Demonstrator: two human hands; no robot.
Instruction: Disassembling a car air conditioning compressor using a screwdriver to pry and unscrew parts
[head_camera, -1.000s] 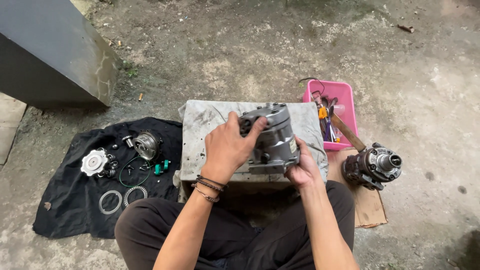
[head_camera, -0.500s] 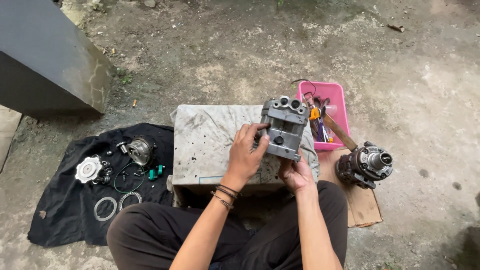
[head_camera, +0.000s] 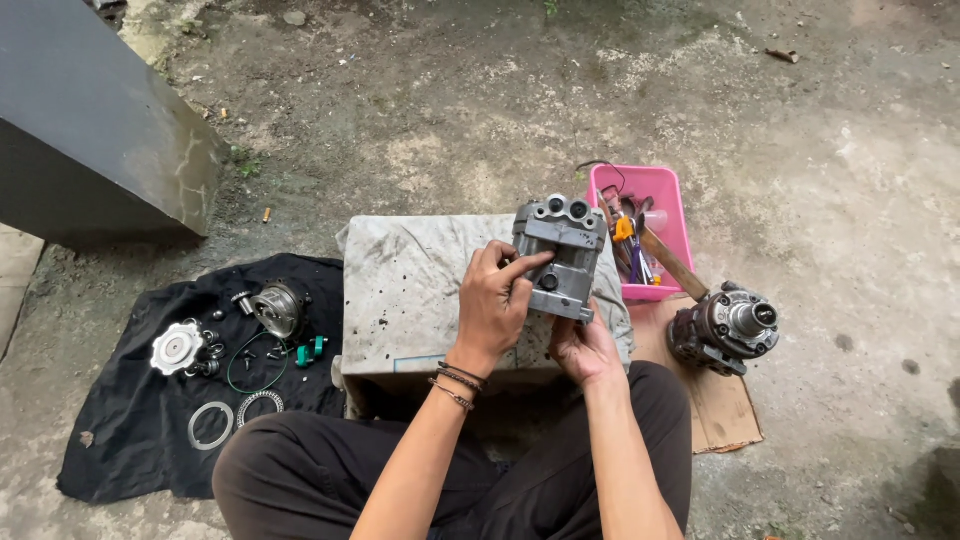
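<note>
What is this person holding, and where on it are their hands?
A grey metal housing, stood on the cloth-covered block. The left hand grips its near left side, fingers on its front face; the right hand supports its bottom edge.

A grey metal compressor body (head_camera: 560, 258) (round ports on top) stands upright on the cloth-covered block (head_camera: 405, 290).

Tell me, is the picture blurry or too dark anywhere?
In the head view, soft even daylight keeps the grey metal housing and both hands, left hand and right hand, sharp; no glare shows; only the dark slab at the upper left and the black cloth lose detail in shade.
</note>
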